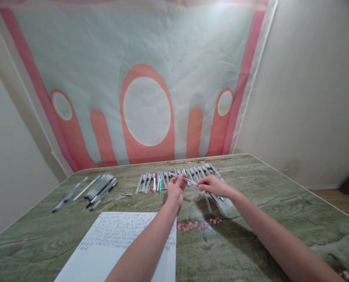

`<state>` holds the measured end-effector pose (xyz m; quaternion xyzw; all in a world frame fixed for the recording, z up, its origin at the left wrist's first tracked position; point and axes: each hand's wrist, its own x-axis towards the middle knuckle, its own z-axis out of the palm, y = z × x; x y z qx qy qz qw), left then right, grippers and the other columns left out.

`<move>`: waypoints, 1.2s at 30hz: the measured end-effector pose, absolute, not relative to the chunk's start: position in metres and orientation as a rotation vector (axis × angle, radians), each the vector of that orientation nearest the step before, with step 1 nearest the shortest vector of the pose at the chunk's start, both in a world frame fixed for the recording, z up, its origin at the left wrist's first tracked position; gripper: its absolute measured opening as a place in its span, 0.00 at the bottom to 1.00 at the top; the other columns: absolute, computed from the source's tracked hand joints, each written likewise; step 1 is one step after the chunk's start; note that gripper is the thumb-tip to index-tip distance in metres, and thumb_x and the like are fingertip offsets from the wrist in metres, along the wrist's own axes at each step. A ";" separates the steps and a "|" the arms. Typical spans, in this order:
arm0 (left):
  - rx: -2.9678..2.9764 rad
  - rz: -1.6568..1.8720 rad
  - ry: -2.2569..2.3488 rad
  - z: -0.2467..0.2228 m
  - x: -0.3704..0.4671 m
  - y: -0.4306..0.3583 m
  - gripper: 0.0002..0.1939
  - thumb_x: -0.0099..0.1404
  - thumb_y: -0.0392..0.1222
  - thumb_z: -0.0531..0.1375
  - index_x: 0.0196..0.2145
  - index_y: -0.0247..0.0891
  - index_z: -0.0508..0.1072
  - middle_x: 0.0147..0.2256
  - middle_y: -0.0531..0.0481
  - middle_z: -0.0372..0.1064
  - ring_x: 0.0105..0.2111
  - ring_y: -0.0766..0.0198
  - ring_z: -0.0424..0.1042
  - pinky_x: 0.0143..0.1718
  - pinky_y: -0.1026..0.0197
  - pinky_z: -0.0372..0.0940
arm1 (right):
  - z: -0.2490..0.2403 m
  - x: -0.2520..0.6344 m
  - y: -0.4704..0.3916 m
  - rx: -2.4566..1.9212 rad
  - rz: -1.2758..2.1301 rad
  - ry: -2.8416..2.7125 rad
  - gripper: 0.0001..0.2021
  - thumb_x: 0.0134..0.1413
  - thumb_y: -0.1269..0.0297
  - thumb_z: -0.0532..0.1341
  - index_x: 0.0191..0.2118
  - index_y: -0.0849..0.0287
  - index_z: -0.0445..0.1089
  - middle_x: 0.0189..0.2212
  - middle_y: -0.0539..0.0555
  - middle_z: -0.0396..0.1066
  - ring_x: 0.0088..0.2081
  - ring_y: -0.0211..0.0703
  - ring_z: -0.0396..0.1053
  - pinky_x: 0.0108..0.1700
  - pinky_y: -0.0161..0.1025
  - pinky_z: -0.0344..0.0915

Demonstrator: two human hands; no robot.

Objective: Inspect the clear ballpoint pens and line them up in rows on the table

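In the middle of the table, my left hand [177, 191] pinches a slim, clear pen [189, 180]. My right hand [212, 185] has its fingers closed on the other end of the same pen, which lies slantwise between the hands. Just beyond them is a long row of pens [146, 182], mostly clear with dark parts, a few pink or teal. Several clear pens or barrels [208, 204] lie under and beside my right hand, partly hidden by it. Fine detail of the held pen is blurred.
A sheet of paper with handwriting [115, 231] lies in front, partly under my left forearm. A loose group of pens [102, 188] rests at the left on the wood-patterned table [280, 203]. Behind the table hangs a printed backdrop [146, 111].
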<state>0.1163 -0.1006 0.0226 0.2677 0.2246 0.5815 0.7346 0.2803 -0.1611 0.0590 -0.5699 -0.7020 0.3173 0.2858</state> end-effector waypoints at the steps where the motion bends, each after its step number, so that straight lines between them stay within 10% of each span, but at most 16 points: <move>1: 0.582 1.284 0.496 0.023 0.116 -0.100 0.12 0.49 0.38 0.62 0.28 0.34 0.62 0.30 0.49 0.71 0.33 0.67 0.71 0.39 0.62 0.63 | 0.060 0.283 -0.162 -1.556 0.819 -1.914 0.13 0.45 0.59 0.53 0.29 0.64 0.69 0.20 0.50 0.67 0.21 0.32 0.61 0.24 0.29 0.56; 36: 1.044 1.040 0.947 0.019 0.123 -0.110 0.12 0.47 0.46 0.59 0.20 0.34 0.63 0.16 0.57 0.57 0.16 0.74 0.55 0.18 0.70 0.49 | 0.086 0.300 -0.174 -1.611 0.953 -1.916 0.13 0.41 0.59 0.58 0.30 0.64 0.69 0.19 0.49 0.67 0.19 0.31 0.60 0.20 0.28 0.56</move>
